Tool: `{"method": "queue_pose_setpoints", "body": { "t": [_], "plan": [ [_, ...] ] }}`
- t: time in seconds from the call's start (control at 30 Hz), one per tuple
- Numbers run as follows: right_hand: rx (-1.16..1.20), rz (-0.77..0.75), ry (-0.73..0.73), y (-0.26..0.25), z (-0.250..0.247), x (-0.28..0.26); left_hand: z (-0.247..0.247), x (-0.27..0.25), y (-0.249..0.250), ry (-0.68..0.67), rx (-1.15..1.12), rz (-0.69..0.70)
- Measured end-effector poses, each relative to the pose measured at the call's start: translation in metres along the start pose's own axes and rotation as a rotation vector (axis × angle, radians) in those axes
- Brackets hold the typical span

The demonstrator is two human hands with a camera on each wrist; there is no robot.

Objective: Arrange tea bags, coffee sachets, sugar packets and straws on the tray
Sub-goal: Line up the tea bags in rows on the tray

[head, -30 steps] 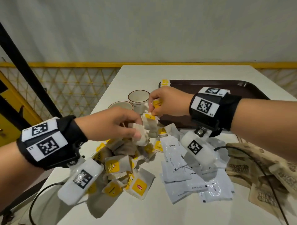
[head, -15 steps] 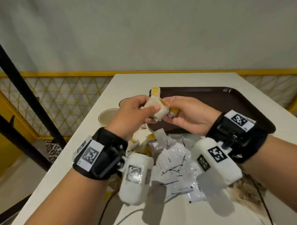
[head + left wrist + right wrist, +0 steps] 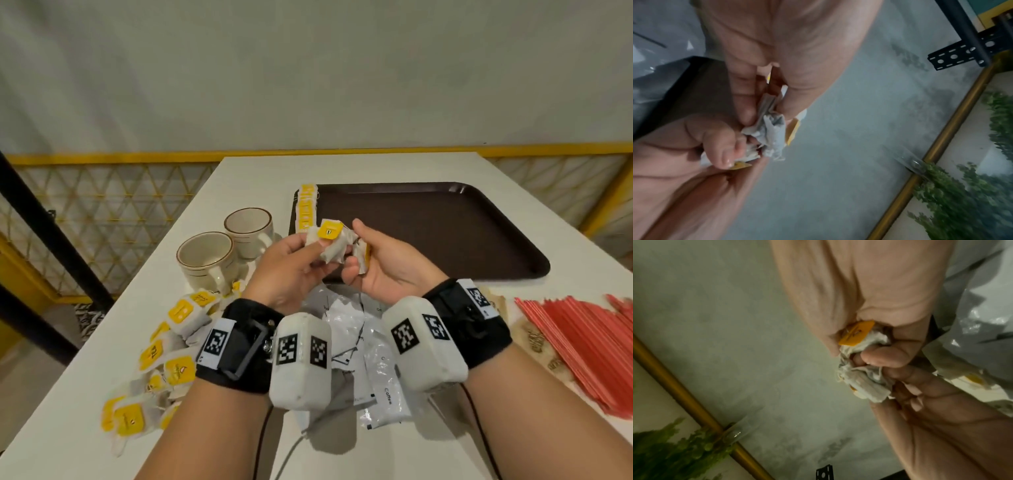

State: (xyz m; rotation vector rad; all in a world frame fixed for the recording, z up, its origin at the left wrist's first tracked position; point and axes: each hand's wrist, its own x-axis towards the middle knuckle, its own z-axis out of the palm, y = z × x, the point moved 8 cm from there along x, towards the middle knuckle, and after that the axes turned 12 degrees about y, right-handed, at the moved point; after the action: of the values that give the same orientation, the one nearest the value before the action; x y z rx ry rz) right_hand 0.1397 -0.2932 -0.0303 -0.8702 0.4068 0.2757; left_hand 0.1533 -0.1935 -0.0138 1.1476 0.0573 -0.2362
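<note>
Both hands meet above the table, just in front of the near left corner of the dark brown tray (image 3: 445,233). My left hand (image 3: 318,253) pinches a small bunch of white tea bags with yellow tags (image 3: 330,240). My right hand (image 3: 359,253) grips the other side of the same bunch, its fingers curled round more bags. In the left wrist view the left hand (image 3: 770,107) squeezes the crumpled bags (image 3: 772,129). The right wrist view shows the right hand (image 3: 857,350) closed round the tea bags (image 3: 863,382). A row of tea bags (image 3: 306,209) stands along the tray's left edge.
Loose tea bags (image 3: 171,342) lie heaped at the table's left. White coffee sachets (image 3: 376,370) lie under my wrists. Brown sugar packets (image 3: 534,339) and red straws (image 3: 582,342) sit to the right. Two cups (image 3: 205,257) stand left of the tray.
My left hand lifted a tea bag off the pile and brought it to the right hand's bags. Both hands now hold the bunch together, nearer to me.
</note>
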Motion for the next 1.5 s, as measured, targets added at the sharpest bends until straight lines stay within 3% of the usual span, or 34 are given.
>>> {"method": "queue_pose_setpoints", "body": {
  "t": [0.33, 0.47, 0.63, 0.8, 1.2, 1.33, 1.5],
  "plan": [
    [-0.243, -0.112, -0.12, -0.004, -0.002, -0.017, -0.007, -0.002, -0.018, -0.033, -0.094, -0.171],
    [-0.25, -0.165, -0.09, -0.007, -0.01, -0.019, -0.004, -0.003, -0.018, -0.057, -0.163, -0.194],
    [-0.296, -0.165, -0.12, -0.004, -0.009, -0.02, -0.007, -0.002, -0.014, -0.041, -0.181, -0.16],
    [-0.171, -0.147, -0.051, -0.009, -0.014, -0.018, -0.011, 0.001, -0.013, -0.013, -0.174, -0.138],
    [-0.055, -0.345, 0.088, -0.028, -0.024, -0.018, -0.012, -0.002, -0.005, 0.017, -0.051, 0.026],
    [-0.1, -0.418, 0.114, -0.03, -0.022, -0.021, -0.014, -0.003, -0.004, 0.079, 0.072, 0.103],
    [-0.324, -0.524, 0.126, -0.03, -0.019, -0.023, -0.011, -0.005, -0.001, 0.06, 0.211, 0.192]
  ]
}}
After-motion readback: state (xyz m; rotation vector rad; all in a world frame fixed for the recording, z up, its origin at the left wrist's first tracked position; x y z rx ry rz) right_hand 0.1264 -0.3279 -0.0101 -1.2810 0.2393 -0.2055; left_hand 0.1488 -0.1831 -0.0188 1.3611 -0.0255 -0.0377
